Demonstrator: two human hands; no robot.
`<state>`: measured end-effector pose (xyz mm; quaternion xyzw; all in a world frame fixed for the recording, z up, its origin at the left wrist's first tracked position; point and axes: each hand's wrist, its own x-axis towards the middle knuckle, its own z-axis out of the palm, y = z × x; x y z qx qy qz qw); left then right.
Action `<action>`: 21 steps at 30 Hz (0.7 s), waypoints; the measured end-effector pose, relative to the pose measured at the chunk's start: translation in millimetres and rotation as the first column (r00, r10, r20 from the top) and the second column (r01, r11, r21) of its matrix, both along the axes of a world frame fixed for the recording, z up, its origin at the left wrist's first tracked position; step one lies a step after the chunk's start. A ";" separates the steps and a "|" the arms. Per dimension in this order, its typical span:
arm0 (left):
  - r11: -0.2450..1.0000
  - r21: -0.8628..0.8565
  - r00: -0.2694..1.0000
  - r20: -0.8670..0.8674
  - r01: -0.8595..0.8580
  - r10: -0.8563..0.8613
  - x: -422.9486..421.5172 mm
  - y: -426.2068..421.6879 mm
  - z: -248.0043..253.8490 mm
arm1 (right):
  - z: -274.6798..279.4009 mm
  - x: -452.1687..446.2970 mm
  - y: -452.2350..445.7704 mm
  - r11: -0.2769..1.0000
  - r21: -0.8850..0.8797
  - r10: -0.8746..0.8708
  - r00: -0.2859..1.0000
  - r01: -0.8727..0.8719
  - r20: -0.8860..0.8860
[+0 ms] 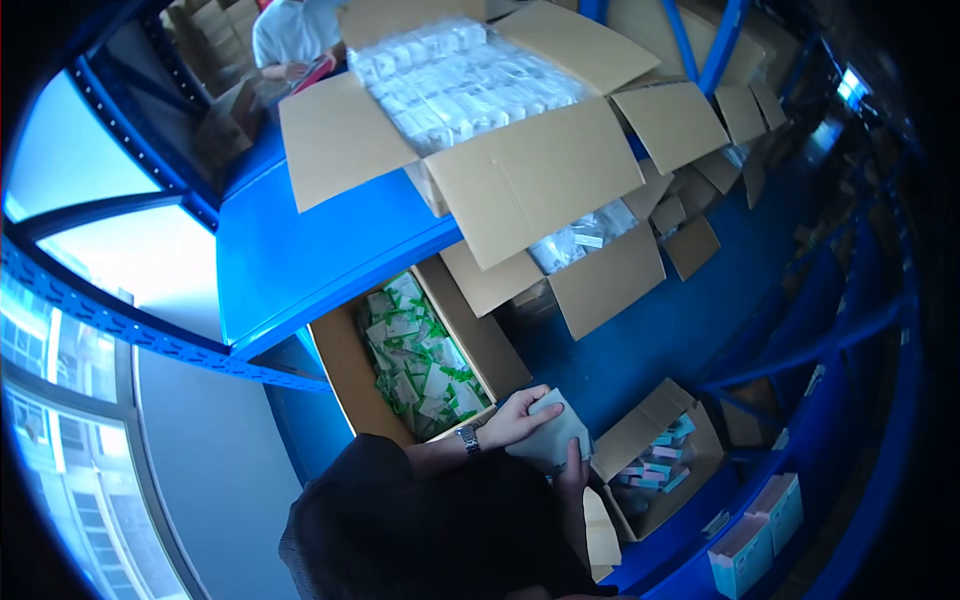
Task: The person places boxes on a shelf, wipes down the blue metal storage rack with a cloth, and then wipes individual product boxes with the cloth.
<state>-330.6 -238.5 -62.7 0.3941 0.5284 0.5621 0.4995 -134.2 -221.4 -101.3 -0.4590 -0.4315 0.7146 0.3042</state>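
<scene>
In front of my body I hold a flat, pale grey-green packet (548, 438) whose exact kind I cannot make out. My left hand (516, 417), with a metal watch (468, 438) at the wrist, is closed on its upper left side. My right hand (573, 468) grips the lower right edge. Beside my left hand, a long open cardboard box (345, 365) holds many green-and-white packets (420, 350). Near my right hand stands another open carton (700, 465) with small pink and light-blue boxes (655, 468) inside.
A large open carton (535, 180) of plastic-wrapped white packs rests on a blue shelf (330, 245). Below it, another carton (610, 285) holds clear-wrapped items. Pink-and-teal bins (745, 555) stand at lower right. Another person (295, 40) is at upper left, holding something red.
</scene>
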 end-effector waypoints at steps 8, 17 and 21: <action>0.996 -0.029 0.980 0.176 -0.089 0.092 20.6 -6.7 0.9 | -0.4 10.6 0.2 1.000 -0.018 -0.012 0.997 0.010 -0.075; 0.998 -0.006 0.978 0.200 -0.058 0.058 49.4 -33.1 -2.3 | 25.7 45.5 -17.2 0.977 0.175 0.119 0.993 -0.120 0.014; 0.998 0.018 0.977 0.207 -0.056 0.051 53.1 -45.8 7.7 | 22.7 53.2 -26.6 0.988 0.084 0.136 0.986 -0.128 -0.092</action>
